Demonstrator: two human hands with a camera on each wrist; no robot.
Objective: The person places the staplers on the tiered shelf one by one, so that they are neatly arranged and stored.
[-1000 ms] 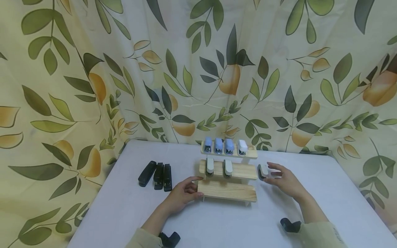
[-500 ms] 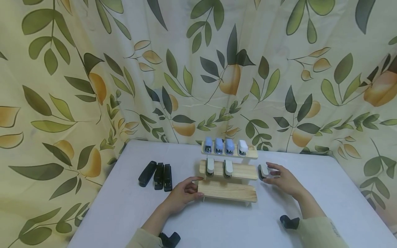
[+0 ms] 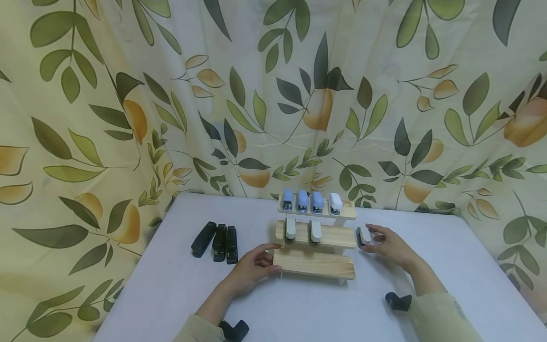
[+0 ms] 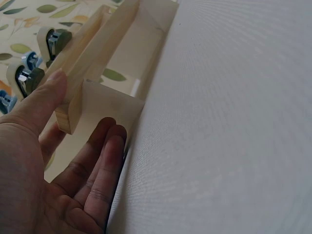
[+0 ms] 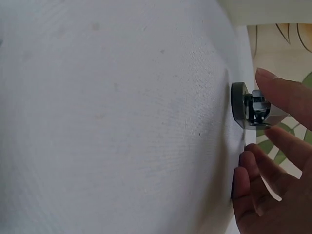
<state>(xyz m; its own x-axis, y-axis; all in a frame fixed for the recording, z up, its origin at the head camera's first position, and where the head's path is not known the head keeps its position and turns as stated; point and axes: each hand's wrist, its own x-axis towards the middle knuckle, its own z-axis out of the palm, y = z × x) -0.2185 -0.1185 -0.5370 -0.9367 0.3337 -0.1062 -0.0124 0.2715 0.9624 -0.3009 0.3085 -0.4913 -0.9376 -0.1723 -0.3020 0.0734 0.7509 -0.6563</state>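
A three-tier wooden display rack (image 3: 314, 264) stands on the table. My left hand (image 3: 252, 271) holds the left end of its lowest tier; in the left wrist view the thumb lies along the plank (image 4: 70, 114) and the other fingers curve beside the pale end support. Right of the rack, my right hand (image 3: 395, 249) pinches a small white stapler (image 3: 365, 236) between thumb and index finger. The right wrist view shows that stapler's dark base (image 5: 238, 105) at the tabletop, with the remaining fingers below. Two white staplers (image 3: 315, 231) occupy the middle tier.
Along the top tier stand three blue staplers (image 3: 302, 202) and one white stapler (image 3: 335, 203). Three black staplers (image 3: 219, 242) lie left of the rack. A leaf-patterned curtain (image 3: 273, 95) hangs behind the white table (image 3: 141, 294).
The right forearm has shifted slightly to the left. Both hands keep their holds, and the rack and staplers look unmoved apart from a slight shift of the view.
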